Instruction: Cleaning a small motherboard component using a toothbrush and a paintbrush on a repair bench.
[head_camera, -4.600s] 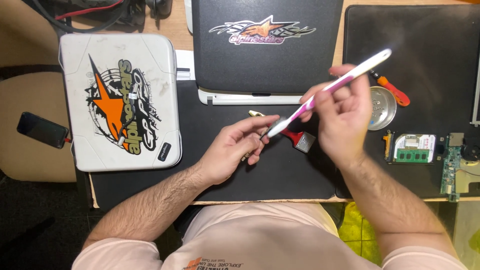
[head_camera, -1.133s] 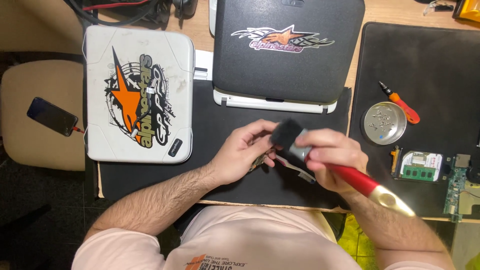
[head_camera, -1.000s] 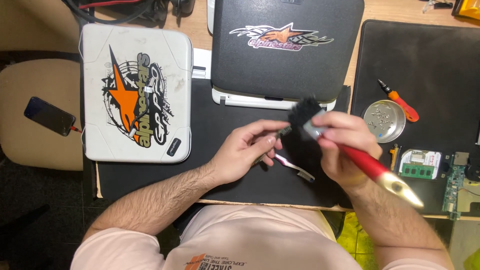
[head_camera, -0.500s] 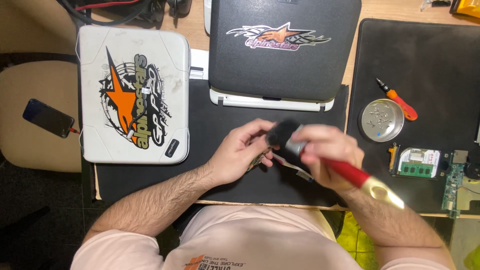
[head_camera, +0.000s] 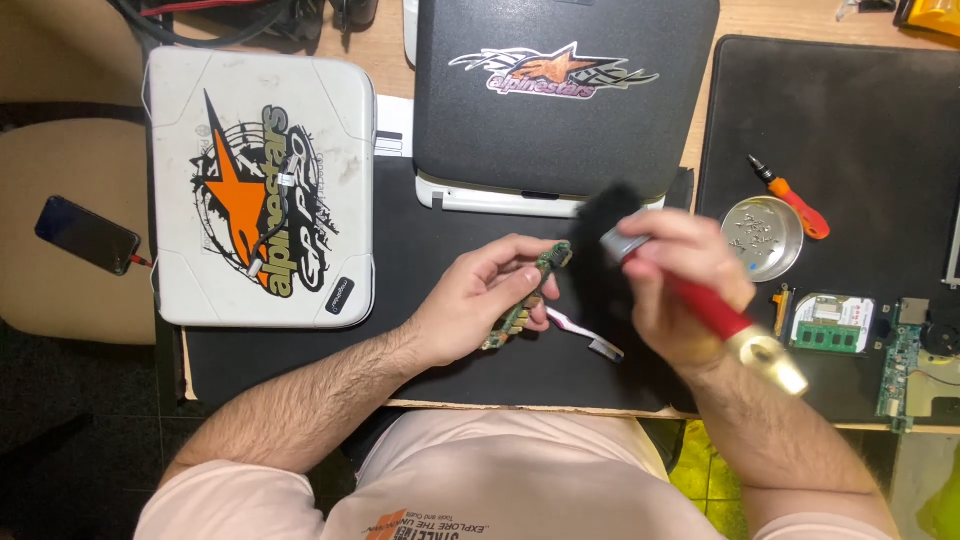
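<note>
Just below the closed black laptop, your left hand pinches a small green circuit board while your right hand grips a red-handled brush, so you're mid-dusting; keep strokes light.

Dark phone screen (far left); star stickers

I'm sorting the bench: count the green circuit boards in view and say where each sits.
3. A narrow board is in the left hand; a memory module lies on a drive at right; a long board sits beside it. Others may be hidden.
</note>
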